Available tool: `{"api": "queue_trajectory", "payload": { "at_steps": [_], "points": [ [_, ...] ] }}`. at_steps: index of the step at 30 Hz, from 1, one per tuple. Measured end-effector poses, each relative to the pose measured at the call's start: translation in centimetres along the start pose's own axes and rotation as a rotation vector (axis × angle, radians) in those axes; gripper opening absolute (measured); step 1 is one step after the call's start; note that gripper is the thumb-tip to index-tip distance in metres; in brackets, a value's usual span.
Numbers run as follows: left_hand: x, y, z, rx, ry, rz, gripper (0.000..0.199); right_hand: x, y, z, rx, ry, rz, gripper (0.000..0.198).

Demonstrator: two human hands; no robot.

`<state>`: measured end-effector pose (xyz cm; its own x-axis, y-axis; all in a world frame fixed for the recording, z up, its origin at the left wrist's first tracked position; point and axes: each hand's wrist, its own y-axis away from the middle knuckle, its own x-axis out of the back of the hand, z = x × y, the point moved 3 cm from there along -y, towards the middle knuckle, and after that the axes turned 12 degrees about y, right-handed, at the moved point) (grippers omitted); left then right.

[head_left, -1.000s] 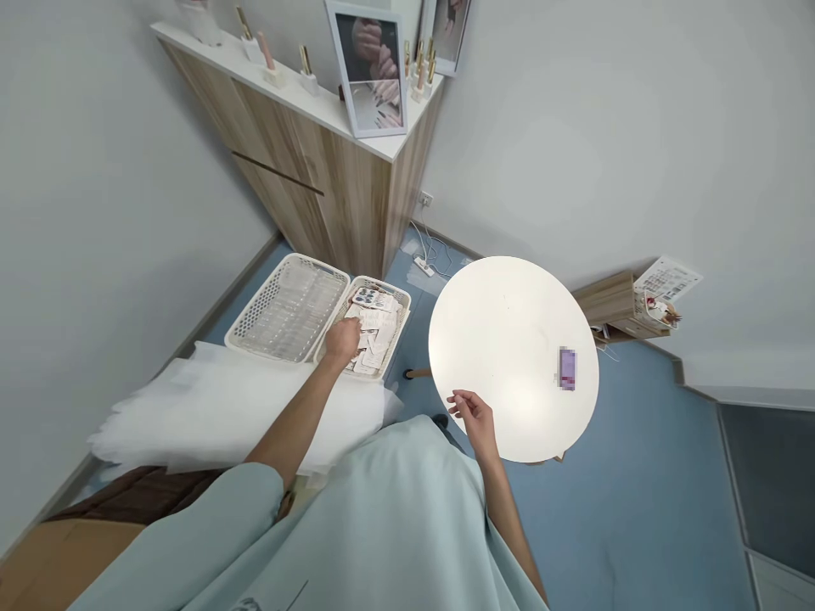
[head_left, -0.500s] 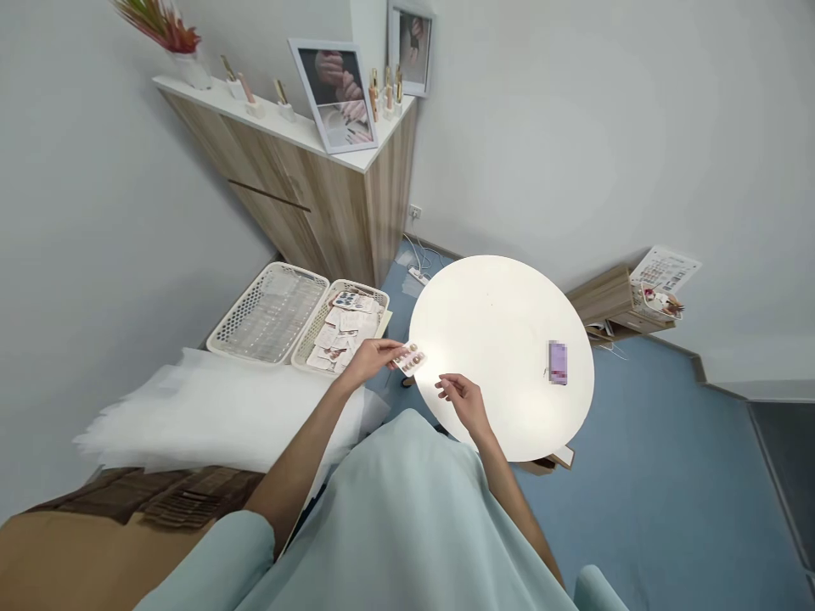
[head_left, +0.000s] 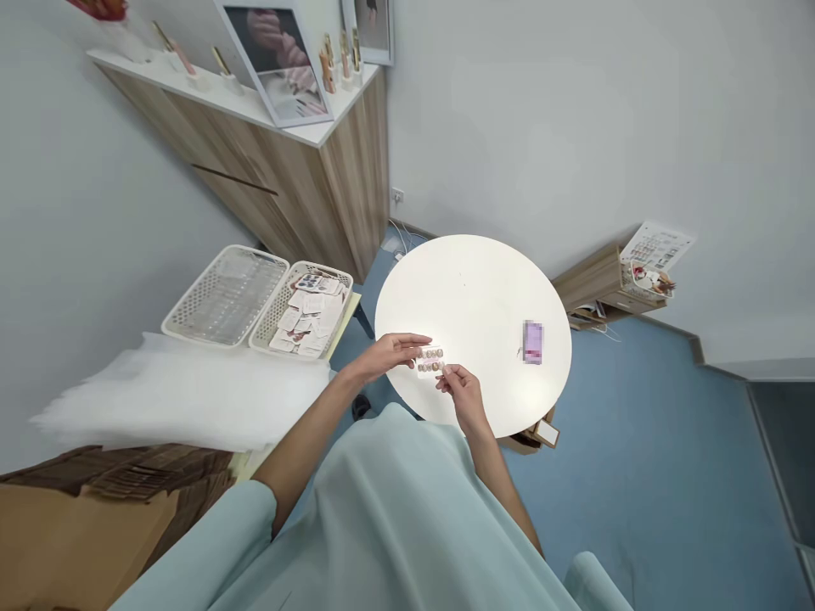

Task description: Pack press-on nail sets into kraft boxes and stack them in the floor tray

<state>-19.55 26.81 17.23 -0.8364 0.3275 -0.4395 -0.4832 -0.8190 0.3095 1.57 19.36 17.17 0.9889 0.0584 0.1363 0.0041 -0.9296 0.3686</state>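
Observation:
A small white card of press-on nails (head_left: 429,361), with two rows of shiny gold and pinkish pieces, is held above the near edge of the round white table (head_left: 471,280). My left hand (head_left: 393,355) grips its left side, index finger stretched along the top edge. At the card's lower right corner, my right hand (head_left: 462,389) pinches with thumb and index finger, the other fingers curled. On the table's right part lies a purple, pixelated object (head_left: 533,342), apart from both hands.
To the left stand a white basket (head_left: 349,293) full of similar cards and a basket of clear plastic pieces (head_left: 226,297). White sheets (head_left: 184,399) and an open cardboard box (head_left: 82,535) lie nearer. A wooden cabinet (head_left: 306,187) stands behind; a low shelf (head_left: 592,288) is at right.
My left hand has brought the card rightward over the table and turned it more level. My right hand, free before, now holds the card's corner. The view has shifted right.

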Motion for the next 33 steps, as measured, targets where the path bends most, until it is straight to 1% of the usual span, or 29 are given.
{"api": "queue_trajectory", "payload": {
  "at_steps": [3, 5, 8, 10, 11, 13, 15, 16, 17, 20, 22, 24, 27, 29, 31, 33],
  "points": [
    [-1.9, -0.4, -0.8, 0.038, 0.209, -0.104, 0.075, 0.8, 0.2, 0.1, -0.014, -0.05, -0.025, 0.043],
    [-3.0, -0.7, -1.3, 0.062, 0.294, -0.161, 0.082, 1.1, 0.2, 0.1, -0.021, -0.068, -0.042, 0.044],
    [-3.9, -1.0, -1.4, 0.077, 0.346, -0.191, 0.088, 1.3, 0.2, -0.1, -0.027, -0.099, -0.053, 0.045],
    [-4.0, -1.1, -1.3, 0.081, 0.329, -0.18, 0.087, 1.4, 0.1, -0.1, -0.025, -0.087, -0.048, 0.044],
    [-3.9, -1.2, -1.3, 0.081, 0.312, -0.167, 0.086, 1.5, 0.1, -0.2, -0.022, -0.055, -0.025, 0.044],
    [-3.7, -1.3, -1.4, 0.066, 0.275, -0.12, 0.083, 1.7, 0.3, -0.5, -0.003, 0.066, 0.082, 0.041],
    [-3.3, -1.4, -1.6, 0.033, 0.249, -0.042, 0.082, 1.8, 0.7, -1.0, 0.046, 0.217, 0.211, 0.037],
    [-3.2, -1.4, -1.8, 0.016, 0.237, 0.005, 0.081, 1.6, 1.0, -1.4, 0.084, 0.283, 0.247, 0.034],
    [-3.0, -1.4, -2.0, 0.002, 0.221, 0.051, 0.08, 1.3, 1.3, -1.8, 0.13, 0.341, 0.252, 0.032],
    [-2.9, -1.0, -2.6, -0.014, 0.161, 0.147, 0.076, -0.1, 2.0, -2.7, 0.242, 0.488, 0.18, 0.029],
    [-3.1, -0.5, -2.8, -0.019, 0.126, 0.171, 0.075, -1.0, 2.3, -2.9, 0.257, 0.567, 0.164, 0.031],
    [-3.3, 0.1, -2.8, -0.026, 0.094, 0.186, 0.076, -1.5, 2.4, -2.8, 0.246, 0.611, 0.184, 0.033],
    [-3.1, 1.0, -2.6, -0.064, 0.036, 0.203, 0.075, -1.4, 2.4, -2.6, 0.214, 0.593, 0.234, 0.036],
    [-2.5, 1.5, -2.4, -0.1, -0.013, 0.244, 0.069, -0.8, 2.2, -2.3, 0.15, 0.507, 0.267, 0.037],
    [-1.9, 1.9, -2.2, -0.12, -0.068, 0.301, 0.06, -0.1, 2.0, -1.8, 0.057, 0.385, 0.263, 0.037],
    [-1.5, 2.3, -2.0, -0.129, -0.102, 0.33, 0.053, 0.3, 1.8, -1.4, -0.018, 0.282, 0.226, 0.038]
  ]
}}
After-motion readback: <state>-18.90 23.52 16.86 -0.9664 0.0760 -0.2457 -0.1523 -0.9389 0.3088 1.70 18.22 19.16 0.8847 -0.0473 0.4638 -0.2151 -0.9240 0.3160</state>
